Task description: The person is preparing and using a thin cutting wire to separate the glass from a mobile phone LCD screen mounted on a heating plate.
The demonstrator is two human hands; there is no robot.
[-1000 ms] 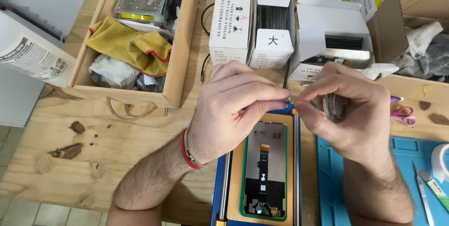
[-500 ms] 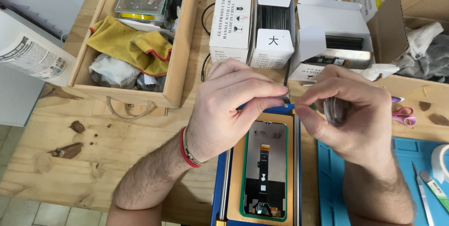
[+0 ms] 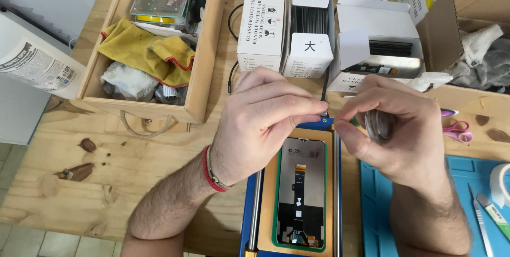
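Observation:
My left hand (image 3: 263, 124) is closed, its thumb and fingers pinching something small and thin at the fingertips; what it is I cannot tell. My right hand (image 3: 396, 132) holds a small clear round roll (image 3: 379, 125) in its curled fingers, fingertips almost touching those of the left hand. Both hands hover over the top end of a phone screen part (image 3: 300, 193), which lies face down on an orange pad (image 3: 268, 198) in a blue frame (image 3: 249, 220) with metal rails.
A wooden crate (image 3: 204, 76) with yellow cloths stands at the left. Three open white boxes (image 3: 311, 34) and a cardboard box (image 3: 467, 7) line the back. Pink scissors (image 3: 457, 129), a blue mat (image 3: 377, 209), a scalpel (image 3: 481, 225) and a tape roll (image 3: 502, 182) lie at the right.
Both hands stay over the top of the screen part. The fingertips have shifted only slightly, with the left pinch drawn a little away from the roll.

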